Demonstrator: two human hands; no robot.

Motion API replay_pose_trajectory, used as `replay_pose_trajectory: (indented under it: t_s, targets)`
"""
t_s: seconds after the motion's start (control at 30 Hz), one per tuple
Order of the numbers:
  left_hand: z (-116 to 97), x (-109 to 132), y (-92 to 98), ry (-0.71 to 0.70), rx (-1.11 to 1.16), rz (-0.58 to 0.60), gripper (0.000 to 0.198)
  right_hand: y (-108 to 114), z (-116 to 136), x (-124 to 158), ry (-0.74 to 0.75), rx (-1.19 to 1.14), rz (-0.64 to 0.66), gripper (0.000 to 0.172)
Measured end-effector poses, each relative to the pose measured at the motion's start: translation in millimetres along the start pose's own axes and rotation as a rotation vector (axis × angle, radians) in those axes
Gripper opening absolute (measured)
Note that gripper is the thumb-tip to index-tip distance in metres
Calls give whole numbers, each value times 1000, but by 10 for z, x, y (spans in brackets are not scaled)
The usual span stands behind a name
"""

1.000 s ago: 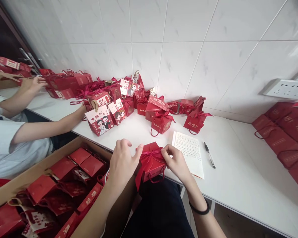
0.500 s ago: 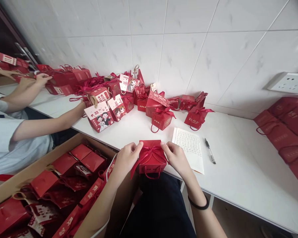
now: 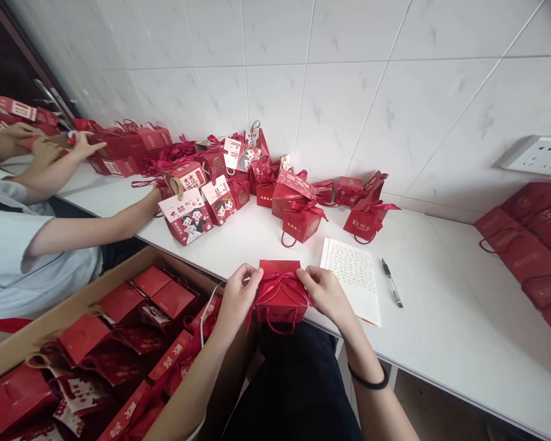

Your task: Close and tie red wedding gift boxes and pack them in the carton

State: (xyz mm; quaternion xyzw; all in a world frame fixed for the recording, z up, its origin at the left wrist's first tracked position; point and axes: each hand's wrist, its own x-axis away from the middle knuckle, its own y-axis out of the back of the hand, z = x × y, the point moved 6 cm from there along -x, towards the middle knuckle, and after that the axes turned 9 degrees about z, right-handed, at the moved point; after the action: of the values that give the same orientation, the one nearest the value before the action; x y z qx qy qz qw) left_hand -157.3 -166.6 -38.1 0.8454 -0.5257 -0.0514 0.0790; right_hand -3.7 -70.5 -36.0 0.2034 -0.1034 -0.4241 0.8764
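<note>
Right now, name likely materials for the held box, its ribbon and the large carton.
Held box: probably coated card, slightly glossy, with crisp folded edges. Ribbon: seemingly satin-like fabric, given its sheen and soft folds. Carton: likely matte cardboard, judging by its plain brown walls.

- I was in what looked like a packing workroom (image 3: 422, 269).
- Beyond my fingers (image 3: 308, 278), ribboned gift boxes (image 3: 303, 225) crowded a counter (image 3: 441, 294) against a tiled wall (image 3: 340, 37).
- Left of my fingers, a carton (image 3: 68, 310) held more boxes (image 3: 85, 337) beside a co-worker (image 3: 18, 239).
- Right of my fingers, sockets (image 3: 539, 156) hung above stacked boxes (image 3: 528, 251).
</note>
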Motion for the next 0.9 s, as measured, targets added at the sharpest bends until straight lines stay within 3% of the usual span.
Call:
replay_pose_trajectory:
  t_s: [0.33, 0.9]
  targets:
    - [119, 63, -86, -53, 93, -87, 30, -88, -76, 154, 209, -278, -101, 38]
    - [220, 41, -241, -71, 129, -114, 28, -175, -390, 145, 106, -726, -194, 37]
